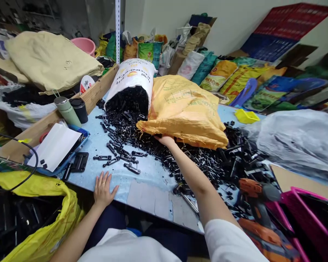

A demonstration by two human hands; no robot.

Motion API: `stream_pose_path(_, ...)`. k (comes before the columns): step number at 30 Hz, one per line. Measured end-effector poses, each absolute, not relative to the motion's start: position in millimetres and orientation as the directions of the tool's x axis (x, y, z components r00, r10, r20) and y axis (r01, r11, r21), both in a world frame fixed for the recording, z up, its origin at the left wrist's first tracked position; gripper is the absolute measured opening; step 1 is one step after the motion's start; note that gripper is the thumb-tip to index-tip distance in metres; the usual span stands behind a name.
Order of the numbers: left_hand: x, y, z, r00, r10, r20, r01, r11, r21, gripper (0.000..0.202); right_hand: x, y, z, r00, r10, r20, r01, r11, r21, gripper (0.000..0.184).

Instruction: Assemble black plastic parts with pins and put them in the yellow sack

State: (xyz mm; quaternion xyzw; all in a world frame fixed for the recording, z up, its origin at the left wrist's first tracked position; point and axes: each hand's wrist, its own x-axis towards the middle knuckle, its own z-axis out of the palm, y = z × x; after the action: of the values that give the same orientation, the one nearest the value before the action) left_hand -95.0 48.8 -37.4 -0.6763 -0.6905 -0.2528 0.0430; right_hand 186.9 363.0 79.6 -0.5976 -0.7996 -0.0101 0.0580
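Observation:
My left hand (105, 190) rests flat on the blue tabletop's front edge, fingers spread and holding nothing. My right arm stretches forward across the table, and my right hand (166, 139) is at the front edge of an orange-yellow woven sack (184, 105). Its fingers are mostly hidden beneath the sack's edge, so their grip cannot be made out. Below and around that hand spreads a heap of small black and metallic parts (196, 163). Several black link-shaped pieces (131, 168) lie loose between my hands. A white sack (133, 74) lies open beside the orange-yellow one, spilling black parts.
An orange cordless drill (251, 189) stands at the right, near a pink basket (295, 194). To the left are a blue tray (86, 136) with paper, a green bottle (67, 111) and a black cup (79, 110). A yellow scoop (246, 116) sits at the far right.

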Motion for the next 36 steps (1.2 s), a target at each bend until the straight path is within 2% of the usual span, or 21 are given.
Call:
stream_pose_path(2, -96, 48, -36, -0.093, 0.915, 0.392, 0.954, -0.031, 0.299, 0.056, 190, 328, 81, -0.239, 0.956, 0.171, 0.965, 0.253, -0.063, 0.055)
stream_pose_path(4, -96, 47, -36, -0.114, 0.915, 0.387, 0.950, -0.013, 0.311, 0.057, 194, 277, 75, -0.269, 0.924, 0.270, 0.948, 0.304, -0.097, 0.056)
stream_pose_path(7, -96, 46, -37, -0.137, 0.914, 0.383, 0.944, 0.004, 0.329, 0.059, 202, 180, 53, -0.438, 0.830, 0.346, 0.846, 0.510, -0.154, 0.039)
stream_pose_path(9, -96, 46, -38, -0.137, 0.915, 0.380, 0.940, -0.001, 0.341, 0.060, 209, 115, 33, -0.489, 0.780, 0.390, 0.792, 0.585, -0.177, 0.030)
stream_pose_path(11, -97, 45, -39, -0.134, 0.916, 0.378, 0.937, -0.007, 0.348, 0.060, 217, 61, 13, -0.459, 0.770, 0.443, 0.792, 0.581, -0.190, 0.027)
stream_pose_path(14, -98, 44, -40, -0.135, 0.913, 0.385, 0.939, -0.007, 0.344, 0.061, 226, 11, -11, -0.347, 0.805, 0.480, 0.851, 0.486, -0.199, 0.030)
stream_pose_path(22, -98, 44, -42, -0.117, 0.917, 0.381, 0.945, -0.015, 0.326, 0.061, 220, 0, -37, -0.130, 0.833, 0.538, 0.941, 0.274, -0.197, 0.034)
stream_pose_path(36, -96, 39, -37, -0.128, 0.934, 0.333, 0.955, 0.026, 0.296, 0.057, 219, -1, -33, -0.136, 0.822, 0.553, 0.938, 0.286, -0.195, 0.031)
